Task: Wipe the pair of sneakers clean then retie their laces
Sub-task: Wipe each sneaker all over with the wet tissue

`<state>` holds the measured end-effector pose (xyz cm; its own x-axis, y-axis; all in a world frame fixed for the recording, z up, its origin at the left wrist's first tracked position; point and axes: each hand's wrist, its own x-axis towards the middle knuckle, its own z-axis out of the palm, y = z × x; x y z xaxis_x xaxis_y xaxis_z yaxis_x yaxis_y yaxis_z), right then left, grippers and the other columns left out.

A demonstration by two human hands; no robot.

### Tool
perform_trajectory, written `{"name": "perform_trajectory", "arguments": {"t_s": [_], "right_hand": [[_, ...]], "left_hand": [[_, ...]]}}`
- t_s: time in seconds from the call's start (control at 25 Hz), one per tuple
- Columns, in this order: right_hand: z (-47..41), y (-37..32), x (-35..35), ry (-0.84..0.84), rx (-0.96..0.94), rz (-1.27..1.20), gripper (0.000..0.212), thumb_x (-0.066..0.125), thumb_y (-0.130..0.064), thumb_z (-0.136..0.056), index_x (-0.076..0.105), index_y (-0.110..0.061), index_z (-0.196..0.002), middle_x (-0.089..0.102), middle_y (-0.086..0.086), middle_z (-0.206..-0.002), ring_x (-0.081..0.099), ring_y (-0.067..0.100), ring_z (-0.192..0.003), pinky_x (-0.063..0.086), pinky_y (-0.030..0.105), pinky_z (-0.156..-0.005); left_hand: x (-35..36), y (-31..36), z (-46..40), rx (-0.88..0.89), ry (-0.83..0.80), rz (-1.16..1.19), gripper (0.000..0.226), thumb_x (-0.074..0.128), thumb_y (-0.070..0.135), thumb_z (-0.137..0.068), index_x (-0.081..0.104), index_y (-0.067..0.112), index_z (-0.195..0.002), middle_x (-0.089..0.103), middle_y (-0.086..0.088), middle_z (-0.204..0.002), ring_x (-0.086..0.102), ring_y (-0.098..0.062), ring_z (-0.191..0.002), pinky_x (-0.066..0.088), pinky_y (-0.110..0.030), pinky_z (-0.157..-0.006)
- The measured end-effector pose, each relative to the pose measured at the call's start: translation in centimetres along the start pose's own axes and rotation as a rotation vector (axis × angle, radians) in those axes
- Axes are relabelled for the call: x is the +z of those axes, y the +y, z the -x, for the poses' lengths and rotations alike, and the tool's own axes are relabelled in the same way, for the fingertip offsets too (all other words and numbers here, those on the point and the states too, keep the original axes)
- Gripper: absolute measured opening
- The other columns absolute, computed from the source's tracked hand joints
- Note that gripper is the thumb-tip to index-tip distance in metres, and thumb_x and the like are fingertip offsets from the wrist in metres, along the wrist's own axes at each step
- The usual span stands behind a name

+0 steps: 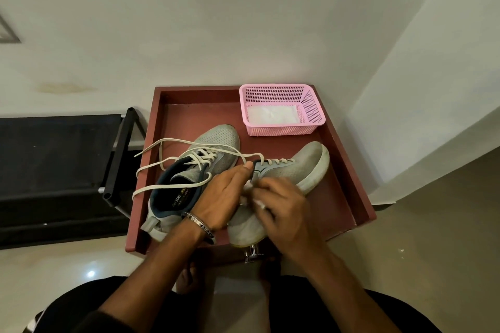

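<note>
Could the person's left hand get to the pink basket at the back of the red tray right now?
Probably not straight away. The left hand is gripping the right grey mesh sneaker. Once it lets go, the way over the sneakers to the pink plastic basket on the dark red tray looks free.

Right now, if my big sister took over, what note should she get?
Left hand holds the right sneaker, tilted on its side on the red tray.
Right hand pinches a white wipe against its side.
Left sneaker sits upright beside it, laces untied.
Pink basket holds more white wipes.
Left: finish wiping, retie both.
</note>
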<state>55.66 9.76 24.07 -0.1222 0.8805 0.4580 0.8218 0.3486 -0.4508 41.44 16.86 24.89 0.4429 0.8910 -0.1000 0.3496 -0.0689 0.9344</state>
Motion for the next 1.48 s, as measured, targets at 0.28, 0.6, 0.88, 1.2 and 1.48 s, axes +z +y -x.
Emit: {"name": "perform_trajectory", "arguments": {"t_s": [0.28,0.6,0.88,1.2,1.48], "right_hand": [[0.5,-0.2,0.0,0.172,0.288,-0.002,0.022,0.066,-0.005,-0.085,0.072,-0.015,-0.104,0.065,0.0,-0.104,0.058,0.016,-0.097,0.05,0.036,-0.082],[0.3,1.8,-1.3,0.266,0.364,0.121,0.02,0.063,-0.016,-0.084,0.075,-0.021,-0.1,0.067,-0.005,-0.103,0.055,0.018,-0.095,0.05,0.044,-0.075],[0.3,0.8,-0.6,0.081,0.04,0.069,0.019,0.058,-0.011,-0.09,0.075,-0.017,-0.096,0.067,-0.003,-0.099,0.058,0.019,-0.09,0.048,0.038,-0.073],[0.8,-1.8,0.8,-0.073,-0.085,-0.001,0.013,0.062,-0.012,-0.088,0.072,-0.014,-0.096,0.065,0.0,-0.103,0.057,0.02,-0.09,0.048,0.036,-0.075],[0.4,1.8,-1.2,0.211,0.366,0.132,0.02,0.063,-0.016,-0.088,0.073,-0.017,-0.106,0.066,0.002,-0.101,0.061,0.022,-0.093,0.051,0.036,-0.077]], "left_hand": [[0.1,0.2,-0.1,-0.031,-0.088,0.079,0.058,0.026,0.076,-0.082,0.059,0.028,-0.077,0.055,0.007,-0.083,0.052,-0.02,-0.083,0.042,-0.059,-0.091],[-0.3,-0.4,-0.6,-0.17,-0.116,0.25,0.097,0.03,0.099,-0.064,0.07,0.016,-0.097,0.064,-0.009,-0.103,0.057,-0.022,-0.102,0.038,-0.062,-0.105],[-0.4,-1.4,-1.0,-0.18,-0.125,0.253,0.102,0.027,0.095,-0.072,0.065,0.005,-0.1,0.068,-0.024,-0.104,0.06,-0.024,-0.097,0.038,-0.065,-0.102],[-0.1,0.0,-0.5,-0.157,-0.048,0.212,0.086,0.029,0.079,-0.072,0.063,0.019,-0.124,0.066,-0.012,-0.115,0.058,-0.03,-0.109,0.039,-0.052,-0.109],[0.0,-0.2,-0.1,0.038,-0.08,-0.054,0.046,0.034,0.062,-0.092,0.061,0.025,-0.085,0.061,0.006,-0.074,0.057,-0.017,-0.073,0.048,-0.053,-0.085]]}}
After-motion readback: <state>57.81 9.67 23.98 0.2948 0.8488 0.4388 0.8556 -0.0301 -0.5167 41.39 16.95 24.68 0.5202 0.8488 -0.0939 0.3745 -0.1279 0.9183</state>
